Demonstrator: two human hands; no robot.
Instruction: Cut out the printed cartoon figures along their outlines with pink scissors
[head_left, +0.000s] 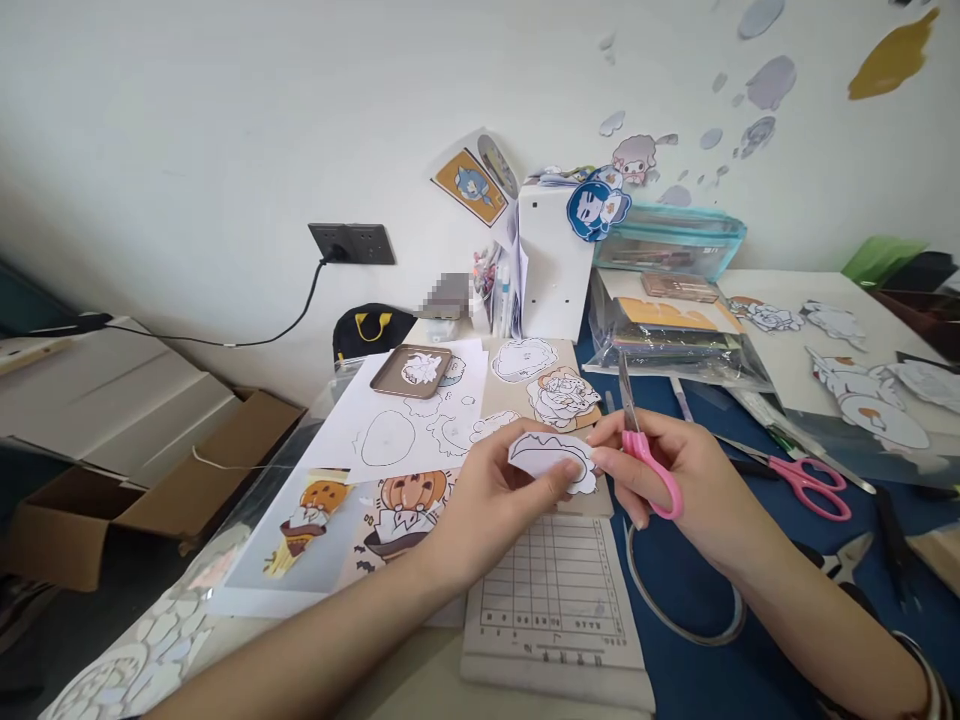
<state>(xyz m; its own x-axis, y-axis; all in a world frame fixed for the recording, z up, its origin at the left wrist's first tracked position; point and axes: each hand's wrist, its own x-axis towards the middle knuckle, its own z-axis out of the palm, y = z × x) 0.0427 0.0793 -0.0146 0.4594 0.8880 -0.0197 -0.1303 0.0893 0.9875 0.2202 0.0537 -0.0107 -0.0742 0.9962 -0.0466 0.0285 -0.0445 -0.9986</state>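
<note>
Head view: paper cutout point(541, 450) is clamped by left grip point(501, 495), pink scissors point(637, 447) by right grip point(688, 455) at three o'clock

Two hands point(495, 490), two pink scissors point(638, 444) and one brown tray point(388, 374) show.

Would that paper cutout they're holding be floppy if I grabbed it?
The paper cutout in the left hand might flop a bit, since it looks thin. It's probably light, being small and flat. Its bumpy edge could crease easily.
</note>
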